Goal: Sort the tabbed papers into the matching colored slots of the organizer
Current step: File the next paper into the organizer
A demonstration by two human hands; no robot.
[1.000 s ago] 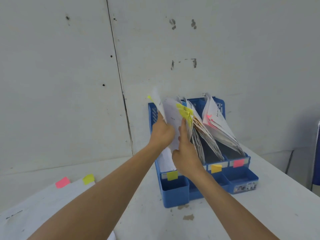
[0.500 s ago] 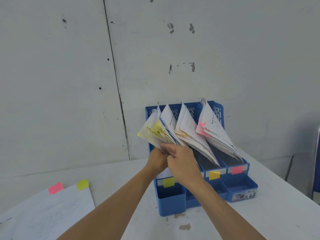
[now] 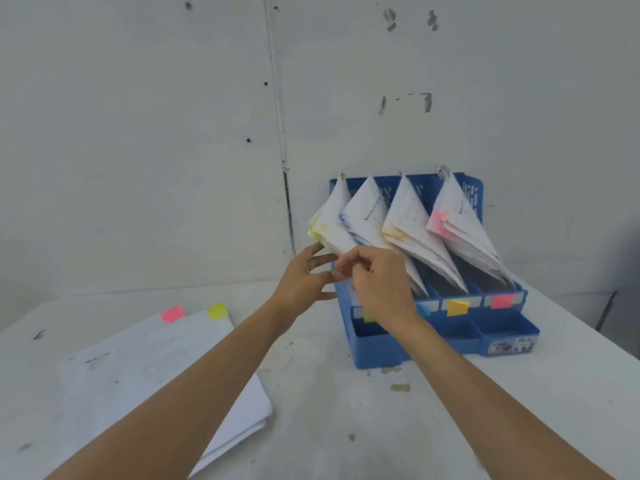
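Note:
A blue organizer [image 3: 381, 351] stands on the white table against the wall, its slots labelled yellow-green, blue, orange [image 3: 458, 307] and pink [image 3: 502, 301]. Each slot holds leaning papers. The yellow-tabbed papers [image 3: 332, 223] sit in the leftmost slot. My left hand [image 3: 304, 282] is just left of that slot with fingers spread, its fingertips at the papers' lower edge. My right hand [image 3: 377, 285] is in front of the two left slots, fingers curled, with nothing visibly held; it hides the yellow-green label. A stack of papers [image 3: 156, 368] with a pink tab [image 3: 172, 313] and a yellow-green tab [image 3: 217, 311] lies at the left.
The wall [image 3: 173, 133] rises right behind the organizer. The organizer's front has small open trays [image 3: 505, 329]. The table's right edge [image 3: 588, 327] runs diagonally past the organizer, with a dark area beyond it.
The yellow-tabbed papers have dropped into the leftmost slot. Both hands have come down from them, and the left hand has opened.

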